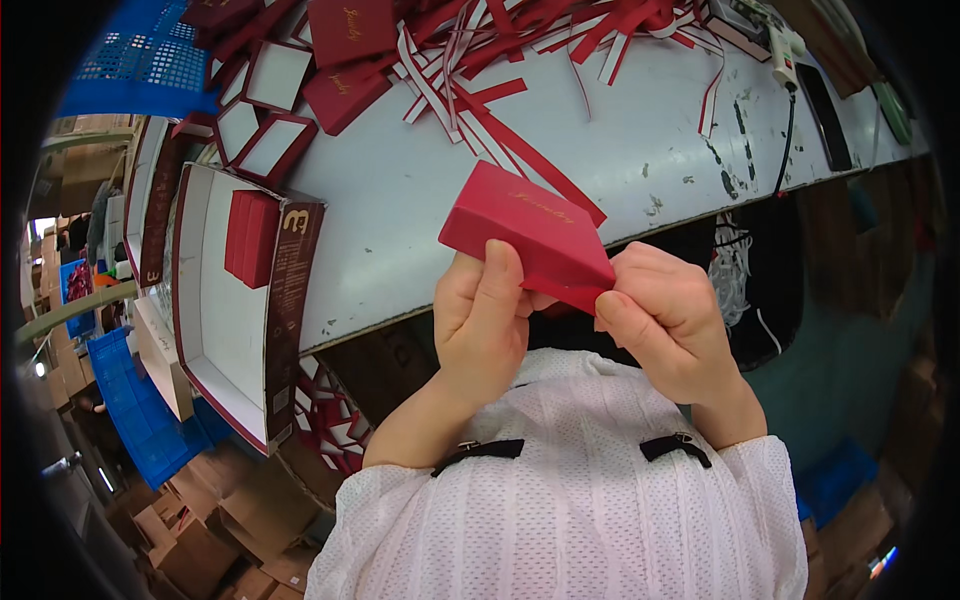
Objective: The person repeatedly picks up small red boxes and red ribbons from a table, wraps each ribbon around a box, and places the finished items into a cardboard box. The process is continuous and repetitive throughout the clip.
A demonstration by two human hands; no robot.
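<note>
A small red gift box [525,222] with gold lettering on its top is held tilted in front of my chest, above the table's near edge. My left hand [483,310] is closed round its near left side, the thumb pressed on the box wall. At the right corner my right hand [665,318] pinches the lower edge, where a bit of red material shows by the thumb. Whether that is a loose flap or part of the wall, I cannot tell. Behind the box, a red strip [560,188] lies on the table.
The pale table [400,230] carries a pile of red and white strips [560,40]. Red lids [350,30] and open box bases [278,75] crowd the far left. A carton tray [230,350] with several red boxes [252,238] stands left. A phone-like black slab [823,118] lies far right.
</note>
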